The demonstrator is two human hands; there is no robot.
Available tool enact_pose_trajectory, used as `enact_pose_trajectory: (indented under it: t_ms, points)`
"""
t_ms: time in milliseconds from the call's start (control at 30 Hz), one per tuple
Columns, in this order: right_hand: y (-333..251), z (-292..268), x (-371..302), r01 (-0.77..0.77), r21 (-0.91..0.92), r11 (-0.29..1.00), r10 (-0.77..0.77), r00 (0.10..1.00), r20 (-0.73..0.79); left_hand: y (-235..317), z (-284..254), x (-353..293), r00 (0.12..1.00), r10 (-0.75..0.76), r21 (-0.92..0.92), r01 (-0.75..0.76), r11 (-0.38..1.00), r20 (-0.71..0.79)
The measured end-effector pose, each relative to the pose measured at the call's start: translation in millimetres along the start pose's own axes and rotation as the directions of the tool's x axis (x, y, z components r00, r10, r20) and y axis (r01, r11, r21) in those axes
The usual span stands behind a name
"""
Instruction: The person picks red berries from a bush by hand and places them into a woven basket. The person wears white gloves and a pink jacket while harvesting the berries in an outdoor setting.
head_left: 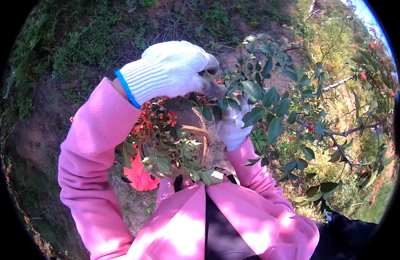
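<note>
My left hand (176, 71), in a white knit glove with grey fingertips and a blue cuff edge, reaches across in front of me. Its thumb and fingers are curled in a pinch, with a small cluster of red berries (217, 81) at their tips. In a matching glove, my right hand (234, 123) is raised among the leaves of a thorny-looking leafy branch (273, 102). Its fingers bend around the branch, though leaves partly hide them. Beneath my left wrist, more red berries (143, 123) and cut leafy sprigs (165, 158) fill a wicker basket (204, 145).
A bright pinkish-red cloth-like thing (141, 175) hangs beside the basket. Bare woody stems (351, 131) with leaves spread out on the right. Green undergrowth (70, 52) covers the slope at the far left. Further red-berried bushes (377, 47) stand at the far right.
</note>
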State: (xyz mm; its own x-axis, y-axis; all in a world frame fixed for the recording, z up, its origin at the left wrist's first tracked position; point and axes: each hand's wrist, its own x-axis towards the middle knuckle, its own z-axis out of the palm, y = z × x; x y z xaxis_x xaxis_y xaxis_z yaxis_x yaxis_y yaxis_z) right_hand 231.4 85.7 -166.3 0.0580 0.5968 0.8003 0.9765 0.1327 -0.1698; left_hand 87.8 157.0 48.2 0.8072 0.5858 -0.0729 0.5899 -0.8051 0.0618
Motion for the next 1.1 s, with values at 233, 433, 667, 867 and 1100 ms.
enact_pose_trajectory:
  t_ms: [233, 433, 667, 867, 1100]
  points:
    - [-2, -23, -30, 0.038, 0.058, 0.998, -0.043, 0.996, 0.083, 11, 31, 11, 0.977, 0.073, 0.005, -0.075, 0.997, 0.2]
    - [2, -25, -39, -0.001, 0.03, 1.0, 0.001, 1.0, -0.007, 11, 38, 20, 0.991, 0.1, -0.062, -0.095, 0.994, 0.088]
    - [-13, -5, -44, -0.113, 0.216, 0.97, 0.092, 0.99, 0.106, 33, 32, -2, 0.986, 0.166, 0.343, -0.156, 0.926, 0.002]
    - [-6, -14, -39, -0.234, 0.197, 0.952, 0.197, 0.962, 0.192, 18, 44, 10, 0.973, 0.229, 0.097, -0.228, 0.969, 0.002]
    - [-18, -29, -18, -0.473, 0.784, 0.402, 0.569, 0.8, 0.191, 13, 50, 13, 0.941, 0.337, 0.073, -0.338, 0.938, 0.023]
